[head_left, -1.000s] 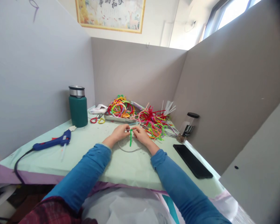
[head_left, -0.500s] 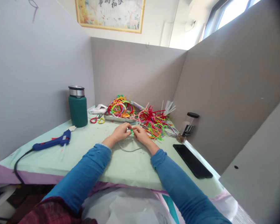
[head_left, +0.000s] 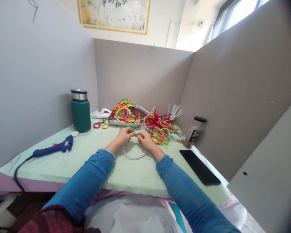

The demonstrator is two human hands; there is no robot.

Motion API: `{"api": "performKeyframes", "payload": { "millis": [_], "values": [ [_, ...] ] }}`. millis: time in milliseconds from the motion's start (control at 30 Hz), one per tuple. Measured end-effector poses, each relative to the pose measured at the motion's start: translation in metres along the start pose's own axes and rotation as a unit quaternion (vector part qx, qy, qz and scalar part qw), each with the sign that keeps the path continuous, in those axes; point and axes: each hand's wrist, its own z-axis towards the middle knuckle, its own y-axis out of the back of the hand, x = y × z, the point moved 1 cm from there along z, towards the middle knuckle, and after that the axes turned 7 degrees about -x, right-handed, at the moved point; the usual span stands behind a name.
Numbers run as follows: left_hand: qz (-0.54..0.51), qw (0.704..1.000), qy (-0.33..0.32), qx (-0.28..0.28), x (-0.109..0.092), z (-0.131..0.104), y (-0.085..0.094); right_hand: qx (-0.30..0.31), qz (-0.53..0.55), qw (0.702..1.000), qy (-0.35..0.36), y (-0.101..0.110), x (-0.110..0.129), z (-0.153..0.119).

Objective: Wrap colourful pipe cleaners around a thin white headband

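Over the middle of the table, my left hand point(head_left: 124, 134) pinches a short green pipe cleaner point(head_left: 132, 127), whose upper end sticks up past the fingertips. My right hand point(head_left: 145, 140) is closed with its fingertips at the lower end of the same green piece, nearly touching the left fingers. A thin grey wire point(head_left: 133, 158) curves over the tablecloth just below both hands. Behind them lie a metal tray point(head_left: 123, 124) heaped with coloured pipe cleaner loops and a loose pile of red, green and pink pipe cleaners point(head_left: 160, 129).
At the left are a green bottle point(head_left: 80, 115), a blue glue gun point(head_left: 54, 148) with its cord, and red and yellow scissor handles point(head_left: 105, 125). A black phone point(head_left: 199, 167) and a clear jar point(head_left: 195, 132) are at the right. Grey partitions point(head_left: 140, 71) enclose the table.
The green piece now points up from between my fingers; before, it hung low and mostly hidden. My left hand has shifted slightly left.
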Motion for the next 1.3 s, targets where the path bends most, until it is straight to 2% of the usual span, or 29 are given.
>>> {"api": "performKeyframes", "payload": {
  "millis": [100,233,333,467,600,733,800,900,1300],
  "values": [
    [-0.06,0.996,0.063,0.009,0.003,0.001,-0.001,0.003,0.003,1.0,0.013,-0.001,-0.002,0.0],
    [-0.149,0.977,0.153,0.016,0.005,0.001,-0.001,0.011,-0.005,1.0,0.018,-0.003,-0.005,0.0],
    [-0.166,0.971,0.169,0.0,0.004,0.0,-0.001,0.008,-0.012,1.0,0.017,-0.003,-0.006,0.0],
    [-0.1,0.99,0.089,-0.041,0.004,0.001,-0.003,-0.016,-0.016,1.0,-0.002,-0.002,-0.006,0.002],
    [-0.019,0.998,0.004,-0.057,0.005,0.003,-0.002,-0.031,-0.017,0.999,-0.025,0.0,-0.007,0.004],
    [0.075,0.987,-0.128,-0.066,0.004,0.003,0.0,-0.037,-0.004,0.999,-0.039,0.002,-0.011,0.006],
    [0.101,0.978,-0.17,-0.065,0.003,0.002,0.0,-0.04,0.006,0.998,-0.044,0.002,-0.012,0.006],
    [0.122,0.973,-0.187,-0.055,0.003,0.001,0.0,-0.044,0.011,0.998,-0.048,0.001,-0.011,0.006],
    [0.168,0.968,-0.186,-0.018,0.006,0.002,-0.003,-0.039,-0.003,0.999,-0.016,0.002,-0.005,0.003]
  ]
}}
